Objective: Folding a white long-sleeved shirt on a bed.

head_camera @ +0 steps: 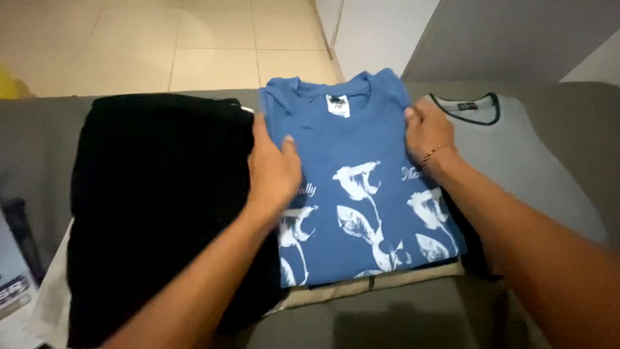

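Blue cotton, printed with white leaf shapes, makes up the folded T-shirt that lies at the centre of the grey sofa seat. It sits collar away from the person, front side up, on top of a beige folded garment whose edge shows along its near side.

Left hand: it rests flat on the left edge of the blue T-shirt, palm down, fingers held together and pointing toward the collar, thumb lying apart on the cloth. It grips nothing; it presses on the fabric.

Right hand: it sits on the right edge of the shirt, near the shoulder, fingers curled over the fold. Whether they pinch the cloth or only press it, I cannot tell. A thin bracelet circles the wrist.

Left of the shirt, touching it, lies a black folded garment, large and dark, with no detail readable. Right of the shirt, partly under the right forearm, lies a light grey shirt with a dark-trimmed collar, spread flat on the sofa.

Beyond the sofa there is a floor of pale tiles and a white wall corner.
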